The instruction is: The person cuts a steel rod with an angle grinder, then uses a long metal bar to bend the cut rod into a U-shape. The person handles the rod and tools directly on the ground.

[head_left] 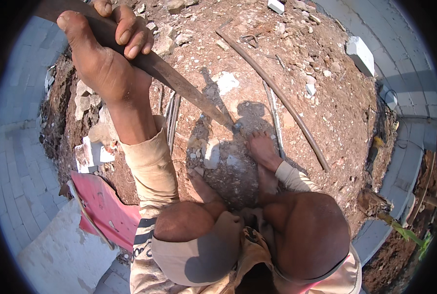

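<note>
My left hand is raised at the upper left, its fingers wrapped round a long brown bar. I cannot tell whether the bar is wood or rusty metal. It slants down to the rubble-strewn ground, its lower end beside a small bluish-grey piece. My right hand is low at the ground just right of that end, palm down with fingers stretched out and holding nothing that shows. White chunks lie in the dirt between my bare feet and the bar.
A brown pole lies on the right, with a thin grey rod beside it. Several rods lie under my left forearm. White blocks and stones sit around. Grey block walls curve along both sides; red sheeting lies lower left.
</note>
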### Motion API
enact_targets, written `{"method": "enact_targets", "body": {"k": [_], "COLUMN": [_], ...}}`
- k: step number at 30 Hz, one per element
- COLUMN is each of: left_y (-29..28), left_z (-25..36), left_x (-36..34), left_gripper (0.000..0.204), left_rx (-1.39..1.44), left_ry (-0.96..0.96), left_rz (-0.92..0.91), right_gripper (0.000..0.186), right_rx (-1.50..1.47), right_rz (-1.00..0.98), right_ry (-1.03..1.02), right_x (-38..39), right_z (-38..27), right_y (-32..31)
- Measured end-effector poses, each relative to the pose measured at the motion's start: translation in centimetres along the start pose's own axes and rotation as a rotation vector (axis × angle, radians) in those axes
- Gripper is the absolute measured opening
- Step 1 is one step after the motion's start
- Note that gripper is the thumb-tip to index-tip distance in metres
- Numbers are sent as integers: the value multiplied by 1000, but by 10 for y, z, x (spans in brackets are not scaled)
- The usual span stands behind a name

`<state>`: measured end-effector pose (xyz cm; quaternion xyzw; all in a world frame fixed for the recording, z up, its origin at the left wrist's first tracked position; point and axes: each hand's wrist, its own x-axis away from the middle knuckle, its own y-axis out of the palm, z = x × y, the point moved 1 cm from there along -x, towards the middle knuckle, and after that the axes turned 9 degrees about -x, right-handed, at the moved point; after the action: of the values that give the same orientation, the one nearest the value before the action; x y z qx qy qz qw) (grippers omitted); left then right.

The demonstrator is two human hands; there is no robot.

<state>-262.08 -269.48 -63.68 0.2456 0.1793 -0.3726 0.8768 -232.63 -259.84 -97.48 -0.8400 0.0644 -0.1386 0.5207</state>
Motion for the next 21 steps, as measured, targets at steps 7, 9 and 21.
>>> {"method": "enact_targets", "body": {"k": [7,9,21], "left_y": [-3,-2,-18], "left_z": [0,-2,-15], "left_x": [3,2,-11], "left_gripper": [53,53,52], "left_rx": [50,-1,8], "left_ry": [-9,6,32], "left_rz": [-29,-23,-68], "right_gripper": [26,25,24], "right_rx": [-286,-281,-383], "right_rz": [63,70,39], "right_ry": [123,108,194], "right_x": [-7,-10,-11], "right_z": [2,-1,1], "right_y": [14,11,5]}}
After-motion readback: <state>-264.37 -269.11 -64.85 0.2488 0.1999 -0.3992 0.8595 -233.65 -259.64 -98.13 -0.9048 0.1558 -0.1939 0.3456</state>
